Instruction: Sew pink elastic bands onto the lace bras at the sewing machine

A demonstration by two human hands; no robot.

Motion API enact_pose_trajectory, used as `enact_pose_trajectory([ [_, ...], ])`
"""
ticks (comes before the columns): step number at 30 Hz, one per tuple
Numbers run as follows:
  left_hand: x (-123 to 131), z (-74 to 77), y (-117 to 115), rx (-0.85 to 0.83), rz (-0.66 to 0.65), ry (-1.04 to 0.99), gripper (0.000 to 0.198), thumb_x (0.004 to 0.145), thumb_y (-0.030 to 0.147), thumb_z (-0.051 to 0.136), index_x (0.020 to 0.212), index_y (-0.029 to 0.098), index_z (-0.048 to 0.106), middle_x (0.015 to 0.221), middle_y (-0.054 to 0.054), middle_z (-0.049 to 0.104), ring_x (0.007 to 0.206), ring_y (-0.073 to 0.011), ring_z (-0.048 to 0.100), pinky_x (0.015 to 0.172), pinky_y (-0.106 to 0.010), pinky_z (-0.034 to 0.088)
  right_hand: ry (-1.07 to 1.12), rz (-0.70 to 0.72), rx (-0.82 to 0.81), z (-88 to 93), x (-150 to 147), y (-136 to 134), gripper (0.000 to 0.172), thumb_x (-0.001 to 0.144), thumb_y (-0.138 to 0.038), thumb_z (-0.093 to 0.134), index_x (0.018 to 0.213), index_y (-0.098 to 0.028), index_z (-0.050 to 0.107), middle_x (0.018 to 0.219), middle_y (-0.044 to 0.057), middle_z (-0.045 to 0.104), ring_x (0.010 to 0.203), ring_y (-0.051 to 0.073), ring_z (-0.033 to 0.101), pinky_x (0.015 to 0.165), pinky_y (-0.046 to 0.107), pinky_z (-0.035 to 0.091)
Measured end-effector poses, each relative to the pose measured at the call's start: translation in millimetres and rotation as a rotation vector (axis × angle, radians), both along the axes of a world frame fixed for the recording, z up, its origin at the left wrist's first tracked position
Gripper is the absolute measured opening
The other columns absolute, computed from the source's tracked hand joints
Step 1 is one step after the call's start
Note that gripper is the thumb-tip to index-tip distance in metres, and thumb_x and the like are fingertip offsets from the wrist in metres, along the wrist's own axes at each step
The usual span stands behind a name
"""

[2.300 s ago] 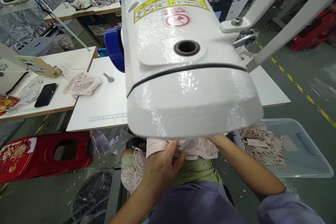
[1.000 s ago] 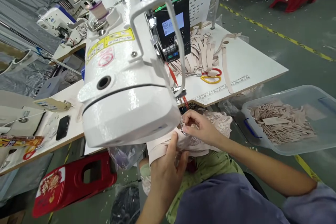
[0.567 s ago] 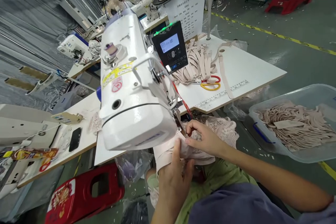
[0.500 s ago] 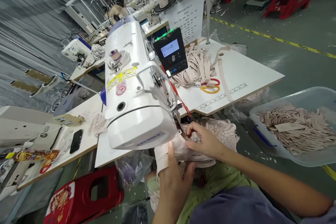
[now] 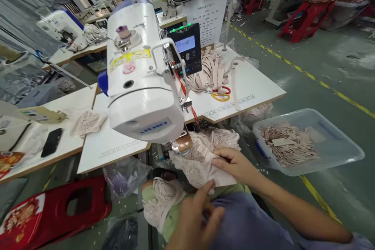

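Observation:
A beige lace bra (image 5: 193,168) hangs below the sewing machine's head, in front of my lap. My right hand (image 5: 237,164) pinches its smooth band between thumb and fingers. Just under the band's lower edge is my left hand (image 5: 197,216), thumb and index finger apart, the index fingertip close to or touching the fabric. More beige lace (image 5: 164,199) lies over my green-clad leg; whether it belongs to the same piece I cannot tell. The white sewing machine (image 5: 146,113) has its rounded end just above the bra, and its needle area is partly hidden.
Beige straps (image 5: 208,72) lie heaped on the white table (image 5: 254,90) beside scissors (image 5: 221,93). To the right, a clear plastic bin (image 5: 336,152) holds more beige strips. A red stool (image 5: 88,203) stands at lower left, and a phone (image 5: 52,142) lies on the left table.
The bra has come away from under the machine's head toward me, with my right hand drawing it. My left hand has moved down and off the fabric's flat part. The view has turned rightward.

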State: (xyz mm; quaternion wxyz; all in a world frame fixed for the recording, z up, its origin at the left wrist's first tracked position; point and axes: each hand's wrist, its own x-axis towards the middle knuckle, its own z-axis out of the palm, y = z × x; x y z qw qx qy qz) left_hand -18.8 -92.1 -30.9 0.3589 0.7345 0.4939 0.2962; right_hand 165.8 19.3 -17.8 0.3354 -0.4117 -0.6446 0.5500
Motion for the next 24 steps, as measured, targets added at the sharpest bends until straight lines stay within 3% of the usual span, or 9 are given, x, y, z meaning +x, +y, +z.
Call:
enact_pose_trajectory([
  [1,-7,7.7,5,0.072,0.048,-0.033,0.046,0.096,0.028,0.052,0.141,0.027,0.042,0.086,-0.001,0.075,0.074,-0.0171,0.072,0.069,-0.027,0.058,0.003,0.044,-0.002,2.8,3,-1,0.032,0.089,-0.043,0.056,0.070,-0.017,0.060,0.070,0.000,0.052,0.068,0.015,0.050,0.063,0.026,0.038],
  [3,-19,21.9,22,0.256,0.118,-0.029,0.045,0.094,0.023,0.053,0.139,0.025,0.044,0.115,-0.009,0.070,0.109,-0.0230,0.066,0.093,-0.037,0.054,-0.010,0.118,0.015,7.9,5,-3,0.028,0.088,-0.039,0.056,0.073,-0.016,0.062,0.070,0.000,0.053,0.066,0.014,0.051,0.062,0.025,0.037],
  [5,-25,31.5,40,0.315,0.015,-0.002,0.057,0.093,0.021,0.052,0.147,0.019,0.033,0.140,-0.018,0.055,0.134,-0.0283,0.049,0.108,-0.046,0.044,-0.053,0.198,0.078,12.0,4,-3,0.024,0.087,-0.033,0.056,0.072,-0.016,0.062,0.068,-0.001,0.053,0.065,0.013,0.051,0.061,0.024,0.037],
  [7,-28,34.9,54,0.273,-0.112,0.037,0.057,0.091,0.020,0.053,0.145,0.017,0.034,0.133,-0.017,0.059,0.127,-0.0260,0.054,0.110,-0.048,0.042,-0.103,0.282,0.203,15.3,2,-3,0.021,0.087,-0.027,0.054,0.070,-0.017,0.061,0.066,-0.002,0.053,0.063,0.012,0.050,0.060,0.024,0.037],
  [10,-30,30.3,62,0.304,-0.133,0.059,0.019,0.090,0.019,0.055,0.109,0.020,0.055,0.089,-0.005,0.068,0.084,-0.0180,0.065,0.089,-0.039,0.053,-0.228,0.338,0.528,17.5,2,-3,0.018,0.089,-0.019,0.050,0.075,-0.018,0.062,0.064,-0.002,0.054,0.060,0.011,0.049,0.058,0.023,0.035],
  [12,-31,25.0,59,0.512,-0.097,0.077,0.007,0.090,0.014,0.055,0.089,0.021,0.054,0.069,0.001,0.062,0.067,-0.0150,0.059,0.070,-0.031,0.052,-0.355,0.290,0.816,17.3,4,-3,0.019,0.092,-0.018,0.049,0.079,-0.018,0.064,0.064,-0.001,0.056,0.061,0.012,0.049,0.060,0.025,0.035],
  [15,-31,19.5,53,0.874,-0.078,0.167,0.017,0.086,0.004,0.059,0.082,0.020,0.056,0.059,0.004,0.059,0.059,-0.0131,0.054,0.064,-0.028,0.050,-0.460,0.203,1.141,16.8,5,-5,0.020,0.096,-0.016,0.049,0.083,-0.019,0.065,0.063,-0.001,0.059,0.061,0.014,0.047,0.064,0.029,0.038],
  [18,-31,18.6,50,0.985,-0.040,0.193,0.019,0.084,0.001,0.062,0.080,0.019,0.058,0.056,0.005,0.058,0.057,-0.0118,0.055,0.066,-0.028,0.052,-0.448,0.185,1.219,17.8,3,-7,0.017,0.095,-0.014,0.051,0.086,-0.018,0.065,0.060,-0.002,0.060,0.059,0.014,0.046,0.068,0.029,0.042],
  [24,-35,11.5,49,0.936,0.003,0.134,0.018,0.082,-0.001,0.063,0.085,0.017,0.060,0.059,0.005,0.056,0.062,-0.0119,0.056,0.072,-0.029,0.054,-0.398,0.181,1.193,15.1,5,-7,0.013,0.093,-0.014,0.055,0.086,-0.018,0.065,0.061,-0.002,0.061,0.059,0.013,0.046,0.067,0.029,0.042],
])
